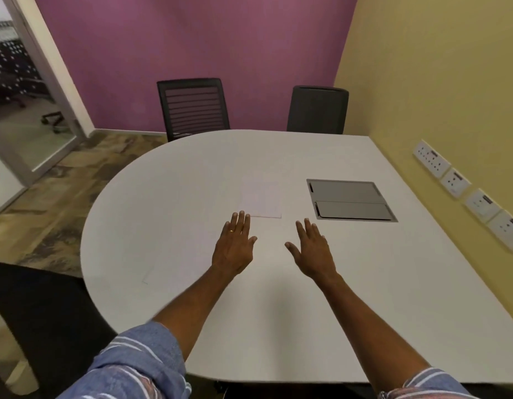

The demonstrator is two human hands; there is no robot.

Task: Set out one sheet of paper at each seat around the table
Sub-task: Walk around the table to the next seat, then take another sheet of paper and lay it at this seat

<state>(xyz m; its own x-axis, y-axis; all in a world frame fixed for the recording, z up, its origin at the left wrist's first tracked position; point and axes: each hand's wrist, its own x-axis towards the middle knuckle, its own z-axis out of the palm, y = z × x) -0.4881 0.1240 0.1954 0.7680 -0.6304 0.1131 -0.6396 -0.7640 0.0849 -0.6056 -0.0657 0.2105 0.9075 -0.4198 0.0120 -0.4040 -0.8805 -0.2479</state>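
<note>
A small stack of white paper lies near the middle of the white table. Another faint white sheet lies flat on the table to the left of my left arm, its corner near the front-left edge. My left hand hovers flat with fingers spread, fingertips almost at the stack's near edge. My right hand is stretched out beside it, fingers apart, holding nothing. Two dark chairs, one mesh-backed and one solid-backed, stand at the table's far side.
A grey cable hatch is set into the table to the right of the stack. Wall sockets line the yellow wall along the table's right side. A glass door is at the far left. A dark chair back sits near left.
</note>
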